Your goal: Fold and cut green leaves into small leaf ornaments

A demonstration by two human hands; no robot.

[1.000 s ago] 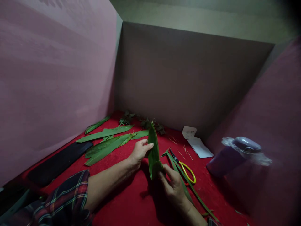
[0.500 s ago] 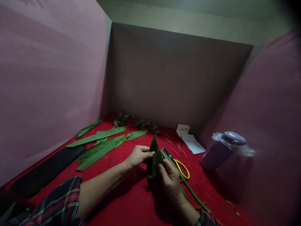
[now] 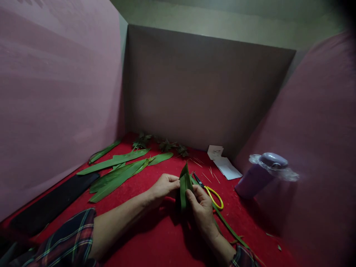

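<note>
Both my hands pinch one folded green leaf [image 3: 184,185] that stands upright over the red cloth [image 3: 155,237]. My left hand [image 3: 164,187] grips its left edge with fingers curled. My right hand [image 3: 201,205] presses thumb and fingers on its right side and lower fold. The pointed tip of the leaf sticks up between the hands. Yellow-handled scissors [image 3: 211,193] lie just right of my right hand, beside a long thin leaf strip [image 3: 226,228].
Several long green leaves [image 3: 119,170] lie spread at the left. Small leafy sprigs [image 3: 164,145] sit by the back wall. White paper slips [image 3: 224,163], thin sticks [image 3: 207,172], a purple cup with plastic wrap [image 3: 260,174] and a dark flat case [image 3: 52,202] are around. Cardboard walls enclose the space.
The long upright leaf has been folded down and is now much shorter. Both hands have closed in together around it.
</note>
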